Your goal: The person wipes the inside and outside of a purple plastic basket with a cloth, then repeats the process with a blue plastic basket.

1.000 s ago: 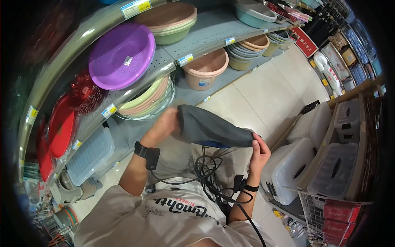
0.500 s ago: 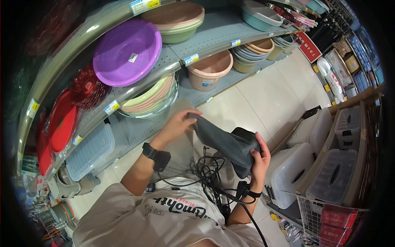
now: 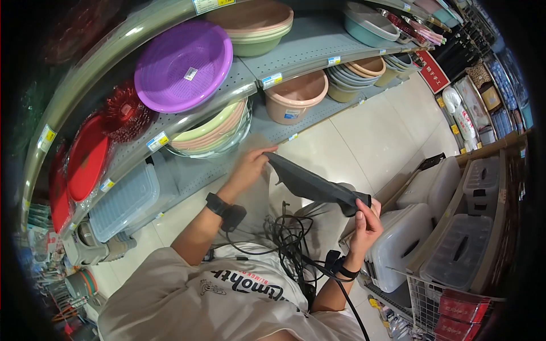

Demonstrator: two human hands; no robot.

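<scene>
A dark grey, thin, floppy piece of material point(image 3: 313, 184) is stretched between my two hands above the tiled floor. My left hand point(image 3: 253, 166) pinches its narrow upper end, fingers closed. At the wider end, my right hand point(image 3: 367, 221) grips the edge between thumb and fingers. Both wrists carry black straps with small devices. Beneath the material, a tangle of black cables point(image 3: 287, 233) hangs in front of my white shirt.
Shelves point(image 3: 199, 170) at the upper left hold a purple basin point(image 3: 183, 65), a pink bucket point(image 3: 296, 96), stacked basins and red trays. Lidded storage boxes point(image 3: 401, 241) and a wire basket point(image 3: 424, 301) stand at the right.
The grey material has been pulled out flatter and longer, and the dark object behind it no longer shows. My right hand has moved slightly right and turned.
</scene>
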